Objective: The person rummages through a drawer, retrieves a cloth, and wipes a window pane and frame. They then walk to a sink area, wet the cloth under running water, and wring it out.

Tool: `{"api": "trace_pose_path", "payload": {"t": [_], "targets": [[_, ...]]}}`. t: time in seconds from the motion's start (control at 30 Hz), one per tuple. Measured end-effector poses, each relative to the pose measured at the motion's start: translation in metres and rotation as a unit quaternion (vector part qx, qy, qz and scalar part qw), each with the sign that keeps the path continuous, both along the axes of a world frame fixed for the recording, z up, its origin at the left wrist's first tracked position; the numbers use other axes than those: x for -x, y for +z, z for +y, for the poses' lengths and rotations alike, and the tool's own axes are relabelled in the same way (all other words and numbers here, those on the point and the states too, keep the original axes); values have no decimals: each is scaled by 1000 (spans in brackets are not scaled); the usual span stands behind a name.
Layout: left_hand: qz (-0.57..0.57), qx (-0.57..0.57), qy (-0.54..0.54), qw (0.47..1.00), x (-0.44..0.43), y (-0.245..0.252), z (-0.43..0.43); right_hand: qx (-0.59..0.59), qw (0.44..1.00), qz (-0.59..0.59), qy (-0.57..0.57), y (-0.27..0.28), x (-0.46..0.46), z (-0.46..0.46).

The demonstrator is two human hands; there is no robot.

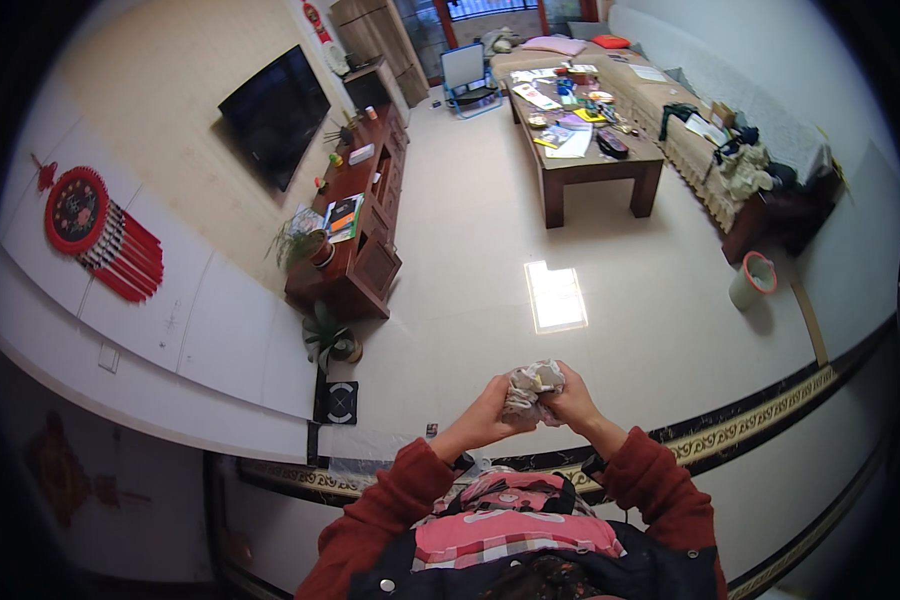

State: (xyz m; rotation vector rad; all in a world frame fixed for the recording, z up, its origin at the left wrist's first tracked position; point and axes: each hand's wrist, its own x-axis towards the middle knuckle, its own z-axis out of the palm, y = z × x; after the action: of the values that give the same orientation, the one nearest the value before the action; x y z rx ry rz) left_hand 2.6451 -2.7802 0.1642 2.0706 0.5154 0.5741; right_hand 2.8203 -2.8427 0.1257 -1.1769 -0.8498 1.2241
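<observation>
A crumpled, pale patterned cloth (526,390) is bunched between my two hands, in front of my pink and checked apron. My left hand (487,414) grips its left side, and my right hand (574,399) grips the right side near the top. The thumbs and palms hide part of the bundle. Below the hands, the tiled floor shows a bright window reflection just beyond the cloth.
A wooden coffee table (600,174) bearing papers stands ahead, beside a long covered sofa (697,161). A waste bin (750,283) is at the right. On the left are a wooden TV cabinet (379,274), a potted plant (334,341) and a black scale-like square (340,403).
</observation>
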Motion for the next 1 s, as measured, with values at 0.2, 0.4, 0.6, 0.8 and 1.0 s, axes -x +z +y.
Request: {"api": "trace_pose_path", "payload": {"t": [0.2,0.4,0.6,0.8,1.0], "targets": [[37,-18,93,995,-33,-19,49,-1,996,-67,56,-13,-27,65],[49,109,110,987,-72,-40,156,24,984,-99,143,-10,-84,154],[0,134,152,979,-112,-22,285,-25,974,-148,170,14,-125,280],[39,158,153,975,-143,1,399,16,990,-71,120,21,-168,401],[19,155,215,964,-171,-34,528,66,993,-53,87,-2,-224,542]]}}
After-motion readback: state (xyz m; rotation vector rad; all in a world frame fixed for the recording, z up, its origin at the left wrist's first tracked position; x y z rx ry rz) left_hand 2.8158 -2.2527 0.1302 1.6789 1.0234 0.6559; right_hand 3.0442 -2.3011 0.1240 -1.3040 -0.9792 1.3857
